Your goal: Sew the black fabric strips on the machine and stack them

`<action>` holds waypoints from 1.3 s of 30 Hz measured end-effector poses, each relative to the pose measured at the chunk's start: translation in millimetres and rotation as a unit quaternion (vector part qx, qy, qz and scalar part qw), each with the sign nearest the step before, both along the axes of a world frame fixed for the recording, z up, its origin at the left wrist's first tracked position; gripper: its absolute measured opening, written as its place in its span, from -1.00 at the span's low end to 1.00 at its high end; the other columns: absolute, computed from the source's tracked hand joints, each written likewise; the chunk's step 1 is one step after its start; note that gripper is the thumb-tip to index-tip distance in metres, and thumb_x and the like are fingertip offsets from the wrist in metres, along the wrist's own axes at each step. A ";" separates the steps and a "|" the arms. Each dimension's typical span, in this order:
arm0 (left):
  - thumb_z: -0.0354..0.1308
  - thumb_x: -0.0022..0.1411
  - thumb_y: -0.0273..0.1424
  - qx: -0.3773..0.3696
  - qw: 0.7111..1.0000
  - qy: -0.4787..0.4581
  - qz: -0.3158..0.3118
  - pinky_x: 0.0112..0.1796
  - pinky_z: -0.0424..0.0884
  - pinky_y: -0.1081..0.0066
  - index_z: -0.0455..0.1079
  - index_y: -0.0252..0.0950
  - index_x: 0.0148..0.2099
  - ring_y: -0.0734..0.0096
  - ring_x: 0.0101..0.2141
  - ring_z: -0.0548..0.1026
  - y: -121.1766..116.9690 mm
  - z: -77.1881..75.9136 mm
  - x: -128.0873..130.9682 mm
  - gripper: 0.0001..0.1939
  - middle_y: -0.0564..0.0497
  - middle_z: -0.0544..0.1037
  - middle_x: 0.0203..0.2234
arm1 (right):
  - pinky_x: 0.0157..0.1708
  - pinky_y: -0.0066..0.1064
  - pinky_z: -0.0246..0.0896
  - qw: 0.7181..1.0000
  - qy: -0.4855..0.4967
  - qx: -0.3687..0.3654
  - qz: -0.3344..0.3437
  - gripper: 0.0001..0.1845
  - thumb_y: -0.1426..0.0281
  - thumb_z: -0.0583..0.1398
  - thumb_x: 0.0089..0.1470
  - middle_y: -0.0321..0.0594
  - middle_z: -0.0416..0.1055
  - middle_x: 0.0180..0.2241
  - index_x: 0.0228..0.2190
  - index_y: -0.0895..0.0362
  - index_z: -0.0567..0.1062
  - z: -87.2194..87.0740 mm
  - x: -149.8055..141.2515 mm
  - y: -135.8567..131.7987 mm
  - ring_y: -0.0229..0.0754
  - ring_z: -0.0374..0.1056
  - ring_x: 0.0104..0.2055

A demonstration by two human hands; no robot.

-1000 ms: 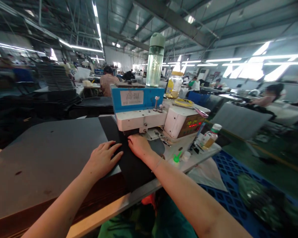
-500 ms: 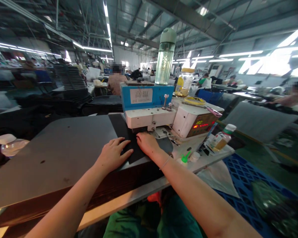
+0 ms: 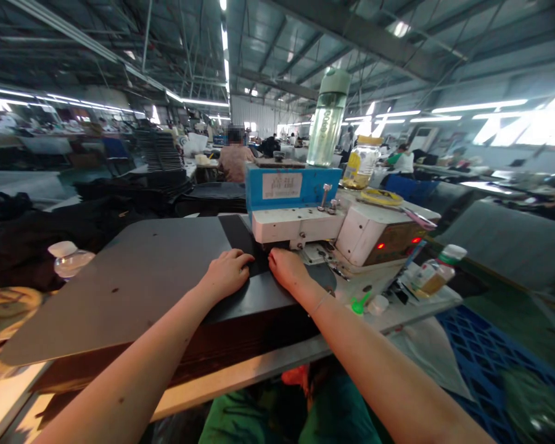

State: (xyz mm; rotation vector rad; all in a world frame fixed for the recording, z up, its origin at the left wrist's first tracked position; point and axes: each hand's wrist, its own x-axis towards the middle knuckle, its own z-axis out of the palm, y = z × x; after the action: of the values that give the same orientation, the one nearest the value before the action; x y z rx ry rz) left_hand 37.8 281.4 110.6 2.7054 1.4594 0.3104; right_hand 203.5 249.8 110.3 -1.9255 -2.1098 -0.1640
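Observation:
A flat black strip (image 3: pixel 237 234) lies across a stack topped by a smooth grey sheet (image 3: pixel 166 265), beside a blue and white bench machine (image 3: pixel 296 225). My left hand (image 3: pixel 226 271) rests palm down, its fingers stretched over the strip's left edge and the grey surface. Close under the machine's head, my right hand (image 3: pixel 287 268) has its fingers bent and pressed together at the strip's near right part. Its fingertips are partly hidden, but they seem to grip the strip's edge.
On the machine stand a green water bottle (image 3: pixel 328 117) and a yellow-lidded jar (image 3: pixel 361 163). A small bottle (image 3: pixel 439 271), a green nozzle (image 3: pixel 361 302) and a white cap (image 3: pixel 378 304) sit at right. Another bottle (image 3: pixel 69 259) stands left. A person (image 3: pixel 235 157) sits beyond.
The black strip has slid away from me, baring more grey sheet near the front edge. Both hands stay close to the machine. The view has turned left, and the machine's display digits no longer show.

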 end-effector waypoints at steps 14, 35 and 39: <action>-0.17 0.16 -0.42 -0.027 0.997 0.012 0.078 -0.08 0.30 0.14 0.29 -0.13 0.05 0.10 0.00 0.27 44.9 3.1 -24.7 -0.57 -0.04 0.29 0.04 | -0.20 -0.43 0.15 0.997 0.059 0.019 0.040 -0.78 0.51 0.02 0.10 -0.10 0.40 -0.26 -0.27 0.21 0.44 -6.9 6.4 -15.4 -0.19 0.31 -0.19; -0.08 0.10 -0.56 -0.030 0.993 -0.082 -0.077 -0.25 0.31 0.34 0.23 -0.25 -0.33 0.32 -0.28 0.34 -126.6 3.2 -79.8 -0.86 -0.03 0.39 -0.34 | 0.02 -0.32 0.13 0.942 0.228 0.073 0.234 -0.62 0.51 0.01 0.09 -0.11 0.31 -0.04 -0.03 0.13 0.35 -21.4 -6.1 -100.4 -0.20 0.19 0.01; -0.04 0.08 -0.45 -0.135 0.958 -0.180 -0.178 -0.35 0.42 0.38 0.34 -0.08 -0.26 0.34 -0.32 0.42 -175.4 15.0 -89.6 -0.79 0.00 0.47 -0.32 | 0.13 -0.25 -0.02 0.929 0.192 0.043 0.313 -0.53 0.52 0.00 0.09 -0.17 0.20 0.10 0.06 0.06 0.26 -22.3 -13.8 -118.8 -0.21 0.02 0.17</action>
State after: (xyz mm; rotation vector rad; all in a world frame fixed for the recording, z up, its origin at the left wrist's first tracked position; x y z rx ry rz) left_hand -51.8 106.1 125.6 2.4582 0.8333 0.5064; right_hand 189.6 131.0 87.9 -1.0401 -2.2585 0.2303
